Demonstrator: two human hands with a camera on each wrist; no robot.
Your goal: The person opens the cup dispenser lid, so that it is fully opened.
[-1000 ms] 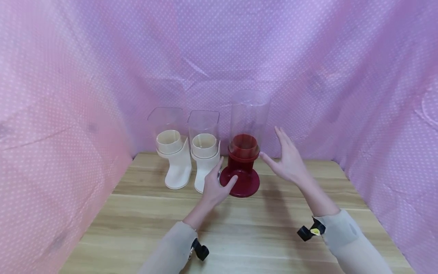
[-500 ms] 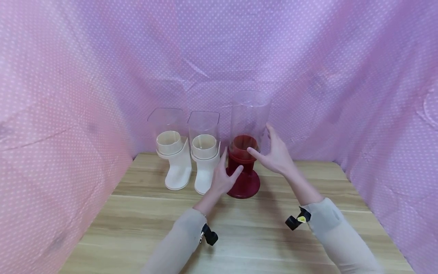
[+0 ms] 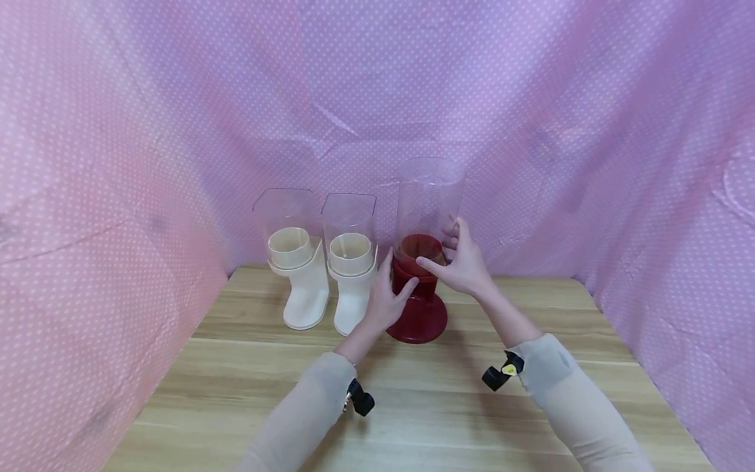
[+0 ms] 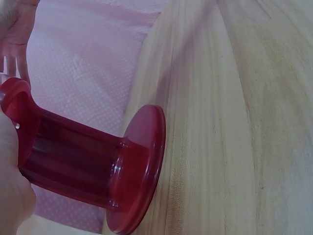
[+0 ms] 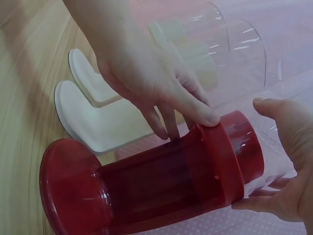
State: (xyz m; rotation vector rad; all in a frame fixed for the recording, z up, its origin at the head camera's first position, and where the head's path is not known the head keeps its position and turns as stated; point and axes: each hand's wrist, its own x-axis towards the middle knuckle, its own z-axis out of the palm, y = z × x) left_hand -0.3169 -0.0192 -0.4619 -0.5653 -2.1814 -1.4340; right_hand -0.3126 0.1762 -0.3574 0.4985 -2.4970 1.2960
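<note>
A red stand [image 3: 420,321] with a round base and a ring collar stands upright on the table, holding a tall clear cylinder [image 3: 429,196] that has a red cup [image 5: 247,149] at its bottom. My left hand [image 3: 385,301] grips the stand from the left; its thumb lies on the collar, and the other fingers reach round the far side, partly hidden. Higher up, my right hand [image 3: 466,265] curls round the lower part of the clear cylinder, thumb in front and fingers behind. Whether the right thumb presses on the plastic, I cannot tell.
Two cream stands, one at the far left [image 3: 307,295] and one beside my left hand [image 3: 349,298], each carry a clear holder with a cream cup. Pink dotted cloth [image 3: 377,85] hangs behind and around the wooden table [image 3: 425,406].
Both hands have moved in to the red stand. The left has slid up to the collar; the right has come leftward and its fingers have closed round the clear cylinder.
</note>
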